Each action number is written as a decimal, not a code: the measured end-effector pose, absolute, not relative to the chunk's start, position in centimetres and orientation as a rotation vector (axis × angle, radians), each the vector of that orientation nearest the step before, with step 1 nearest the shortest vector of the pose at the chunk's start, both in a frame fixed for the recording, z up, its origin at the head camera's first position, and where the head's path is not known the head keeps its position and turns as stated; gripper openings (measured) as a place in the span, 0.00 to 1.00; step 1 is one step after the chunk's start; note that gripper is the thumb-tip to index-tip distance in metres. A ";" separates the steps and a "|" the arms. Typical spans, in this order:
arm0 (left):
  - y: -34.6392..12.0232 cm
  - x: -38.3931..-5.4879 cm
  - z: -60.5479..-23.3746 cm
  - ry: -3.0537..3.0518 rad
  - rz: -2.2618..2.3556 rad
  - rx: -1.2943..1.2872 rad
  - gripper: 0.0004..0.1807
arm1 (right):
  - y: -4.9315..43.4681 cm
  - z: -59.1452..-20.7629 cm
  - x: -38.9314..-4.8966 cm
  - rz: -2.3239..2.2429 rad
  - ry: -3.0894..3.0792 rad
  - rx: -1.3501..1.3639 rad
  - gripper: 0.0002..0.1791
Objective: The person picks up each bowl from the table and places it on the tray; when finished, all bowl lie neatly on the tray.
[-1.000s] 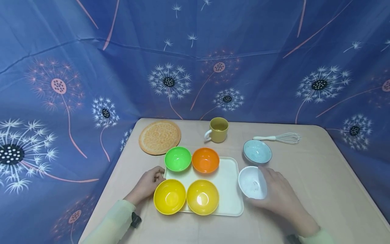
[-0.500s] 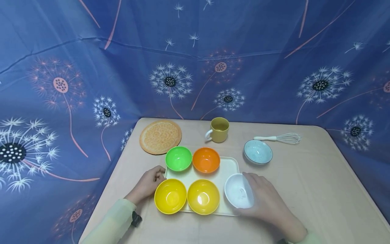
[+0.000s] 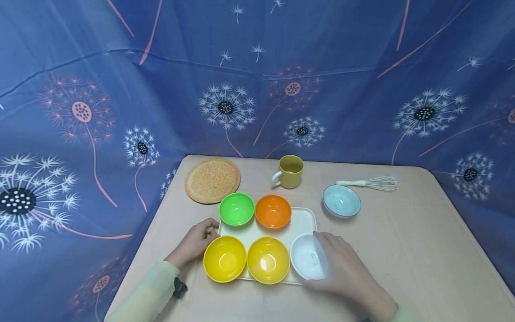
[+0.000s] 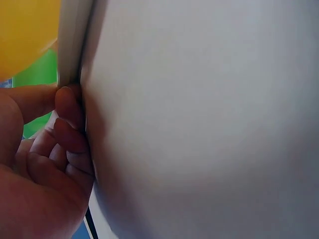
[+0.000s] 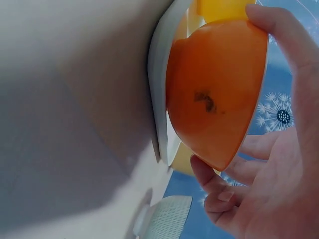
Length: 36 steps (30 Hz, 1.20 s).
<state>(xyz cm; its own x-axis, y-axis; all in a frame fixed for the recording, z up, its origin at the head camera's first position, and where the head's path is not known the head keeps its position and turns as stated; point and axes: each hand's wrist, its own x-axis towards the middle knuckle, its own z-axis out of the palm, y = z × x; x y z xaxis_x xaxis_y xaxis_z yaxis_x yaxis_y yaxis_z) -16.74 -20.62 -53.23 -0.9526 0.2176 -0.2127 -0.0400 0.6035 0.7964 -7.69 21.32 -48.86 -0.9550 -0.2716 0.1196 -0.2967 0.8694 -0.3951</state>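
Observation:
A bowl, white inside (image 3: 307, 257) and orange outside (image 5: 214, 94), sits at the front right of a white tray (image 3: 303, 221). My right hand (image 3: 346, 268) grips it, thumb and fingers on its rim. At the tray's left side, my left hand (image 3: 197, 241) pinches the tray edge (image 4: 72, 45) between thumb and curled fingers. Two yellow bowls, one at the left (image 3: 224, 259) and one in the middle (image 3: 268, 260), stand beside the white-lined bowl in the front row. Behind them on the tray are a green bowl (image 3: 236, 209) and an orange bowl (image 3: 273, 211).
Behind the tray stands a mustard mug (image 3: 290, 172) with a white handle. A round pizza-like board (image 3: 212, 180) lies at the back left. To the right are a light blue bowl (image 3: 341, 201) and a whisk (image 3: 370, 183). A blue dandelion-print cloth (image 3: 257, 103) hangs behind the table.
My right hand has carried the white-lined bowl left from beside the tray, onto its front right part next to the middle yellow bowl. The left hand has stayed at the tray edge.

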 end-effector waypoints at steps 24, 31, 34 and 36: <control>-21.0 -16.9 -53.4 2.503 1.316 0.138 0.16 | 21.7 -49.5 -7.8 0.702 -3.033 0.439 0.73; -21.0 -16.9 -53.3 2.501 1.324 0.151 0.16 | 23.7 -48.7 -10.7 0.697 -3.022 0.412 0.69; -21.0 -16.9 -53.3 2.494 1.332 0.157 0.16 | 25.4 -48.3 -12.8 0.628 -3.006 0.406 0.69; -21.0 -17.0 -53.4 2.488 1.336 0.161 0.16 | 26.6 -47.9 -14.4 0.583 -2.993 0.390 0.70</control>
